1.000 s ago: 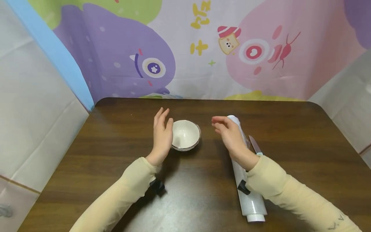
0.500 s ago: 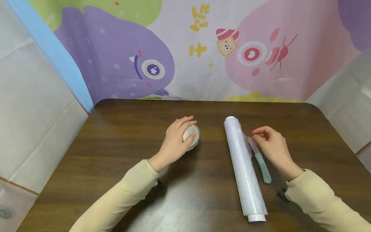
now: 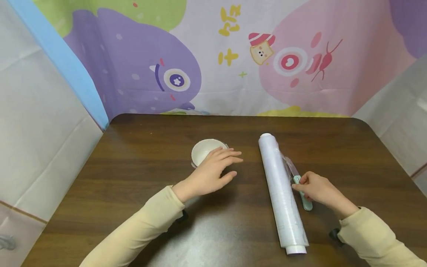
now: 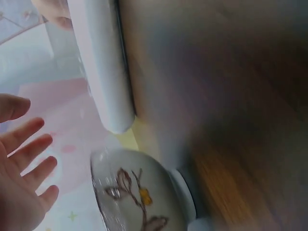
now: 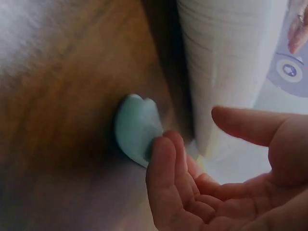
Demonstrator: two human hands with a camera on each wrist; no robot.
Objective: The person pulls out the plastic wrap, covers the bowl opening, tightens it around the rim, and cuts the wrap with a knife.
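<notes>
A white bowl (image 3: 202,150) stands mid-table, its near right part hidden by my left hand (image 3: 213,172). That hand reaches across with fingers spread and holds nothing. In the left wrist view, brown leaves decorate the bowl (image 4: 139,192), and clear shiny film shows along its side. A roll of cling film (image 3: 281,193) lies lengthwise to the right. Beside it is a knife with a pale green handle (image 3: 306,202), blade pointing away. My right hand (image 3: 318,187) is at the handle. In the right wrist view its fingertips (image 5: 163,144) overlap the handle, with the thumb held apart.
The dark wooden table (image 3: 133,178) reaches back to a printed cartoon curtain (image 3: 227,85). A pale panel (image 3: 43,111) borders it on the left. A loose flap of film (image 3: 286,163) sticks out from the roll toward the knife blade (image 3: 291,166).
My left hand has moved rightward across the bowl. The right hand has gone from over the roll, past the blade, and down to the knife handle. Roll and knife look unmoved.
</notes>
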